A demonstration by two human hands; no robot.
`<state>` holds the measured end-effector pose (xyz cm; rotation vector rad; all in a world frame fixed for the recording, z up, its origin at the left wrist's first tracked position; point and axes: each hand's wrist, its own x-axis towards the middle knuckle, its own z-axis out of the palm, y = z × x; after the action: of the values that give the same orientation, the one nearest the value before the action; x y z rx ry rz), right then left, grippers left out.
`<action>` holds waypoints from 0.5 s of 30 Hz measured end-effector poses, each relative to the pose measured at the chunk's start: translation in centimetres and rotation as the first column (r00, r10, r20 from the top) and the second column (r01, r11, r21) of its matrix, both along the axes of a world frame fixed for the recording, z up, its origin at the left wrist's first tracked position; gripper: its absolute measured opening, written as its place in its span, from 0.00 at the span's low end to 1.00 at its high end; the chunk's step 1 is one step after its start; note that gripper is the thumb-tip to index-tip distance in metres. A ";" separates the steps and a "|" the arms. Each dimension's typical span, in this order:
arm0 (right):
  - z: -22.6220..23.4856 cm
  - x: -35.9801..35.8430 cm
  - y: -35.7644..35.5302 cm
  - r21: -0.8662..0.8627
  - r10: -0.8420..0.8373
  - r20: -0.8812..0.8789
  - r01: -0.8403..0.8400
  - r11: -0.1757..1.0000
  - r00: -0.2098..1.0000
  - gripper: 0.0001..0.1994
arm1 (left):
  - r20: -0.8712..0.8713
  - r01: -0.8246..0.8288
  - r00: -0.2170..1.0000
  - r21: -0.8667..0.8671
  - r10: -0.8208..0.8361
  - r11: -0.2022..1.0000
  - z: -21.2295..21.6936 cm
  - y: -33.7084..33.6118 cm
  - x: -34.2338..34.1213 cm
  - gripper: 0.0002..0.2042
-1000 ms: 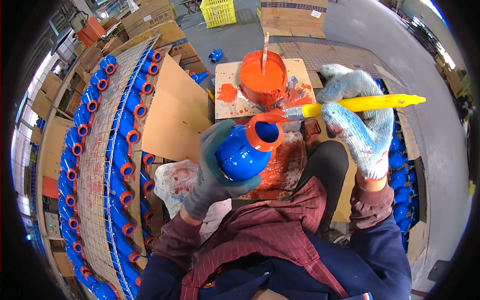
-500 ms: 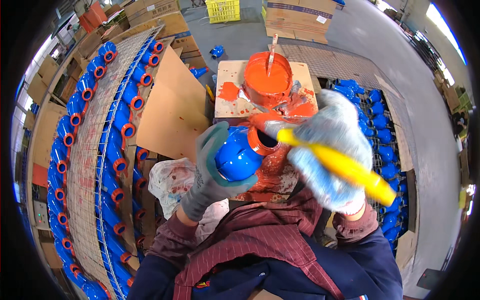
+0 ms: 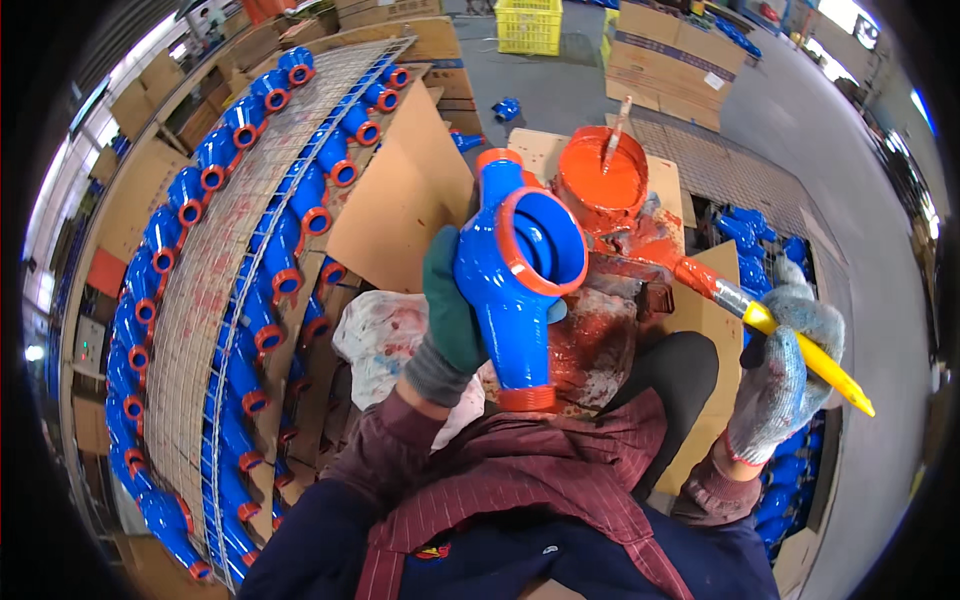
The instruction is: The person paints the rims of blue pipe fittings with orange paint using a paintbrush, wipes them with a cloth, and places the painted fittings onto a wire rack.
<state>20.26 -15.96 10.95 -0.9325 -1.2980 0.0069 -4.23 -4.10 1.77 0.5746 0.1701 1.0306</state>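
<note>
In my gloved left hand (image 3: 450, 315) is a glossy blue valve body (image 3: 515, 335), raised in front of me. Red-orange paint rings its wide round opening, which faces up, and both narrower ends. My right hand (image 3: 785, 370), in a pale knitted glove, is closed round a paintbrush (image 3: 830, 372) with a yellow handle. The brush's paint-coated head points left, by the smeared edge below the paint pot (image 3: 570, 180), apart from the valve body. Orange paint fills that pot, and a stick (image 3: 617, 130) stands in it. My left fingers are partly hidden behind the valve body.
On the left, a wire mesh rack (image 3: 245, 190) carries rows of blue valve bodies with red rims. More blue parts (image 3: 740, 235) lie at the right. A cardboard sheet (image 3: 405, 200), a stained rag (image 3: 375, 335) and a yellow crate (image 3: 528, 25) are also around.
The valve body has been turned, so its wide opening now faces up and both ends show. My right hand and brush have moved away from it, to the right. The view has shifted.
</note>
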 end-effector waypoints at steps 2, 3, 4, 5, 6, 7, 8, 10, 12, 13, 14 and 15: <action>-0.7 0.3 -0.8 -0.088 -0.048 -0.047 0.044 0.995 0.998 0.15 | 0.309 0.293 0.915 -0.068 -0.259 0.954 -0.3 0.2 -0.2 0.44; -1.0 0.4 -1.2 -0.121 -0.111 -0.061 0.103 0.987 0.992 0.16 | 0.404 0.338 0.871 -0.076 -0.281 0.938 0.2 -0.2 0.0 0.44; -1.2 0.5 -1.5 -0.122 -0.102 -0.062 0.094 0.988 0.993 0.16 | 0.494 0.384 0.817 -0.078 -0.298 0.920 0.4 -0.6 0.1 0.45; -1.5 0.8 -1.7 -0.118 -0.083 -0.048 0.076 0.990 0.995 0.16 | 0.483 0.393 0.819 -0.078 -0.310 0.916 0.3 -1.0 0.1 0.46; -1.6 1.0 -1.7 -0.110 -0.063 -0.036 0.059 0.992 0.997 0.17 | 0.480 0.384 0.823 -0.075 -0.304 0.920 0.2 -1.1 0.1 0.46; -1.4 0.6 -1.8 -0.128 -0.062 -0.045 0.056 0.990 0.997 0.18 | 0.433 0.315 0.862 -0.054 -0.262 0.947 0.3 -1.2 0.1 0.46; -1.3 0.2 -1.9 -0.122 -0.051 -0.046 0.045 0.992 0.998 0.18 | 0.386 0.245 0.897 -0.028 -0.216 0.969 0.4 -1.4 0.0 0.47; -1.3 -0.2 -2.0 -0.113 0.036 -0.059 -0.043 0.993 0.998 0.17 | 0.305 0.198 0.933 0.015 -0.193 0.980 1.2 -1.5 -0.3 0.48; -1.5 -0.1 -2.0 -0.107 0.106 -0.022 -0.107 0.988 0.994 0.16 | 0.408 0.274 0.884 -0.057 -0.228 0.960 2.1 -1.8 -0.1 0.45; -1.6 -0.5 -2.1 -0.116 0.118 -0.060 -0.124 0.985 0.991 0.17 | 0.399 0.244 0.899 -0.122 -0.178 0.962 2.9 -2.1 -0.1 0.45; -1.5 -1.1 -2.1 -0.125 0.130 -0.096 -0.142 0.982 0.987 0.17 | 0.401 0.230 0.901 -0.112 -0.168 0.967 3.6 -2.0 0.0 0.45; -1.3 -1.6 -2.3 -0.140 0.157 -0.097 -0.170 0.976 0.983 0.18 | 0.412 0.162 0.908 -0.161 -0.083 0.974 4.1 -1.7 0.3 0.45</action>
<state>18.69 -18.24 9.63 -0.9380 -1.3046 0.2716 -3.94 -5.79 5.90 0.1851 -0.1307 0.9754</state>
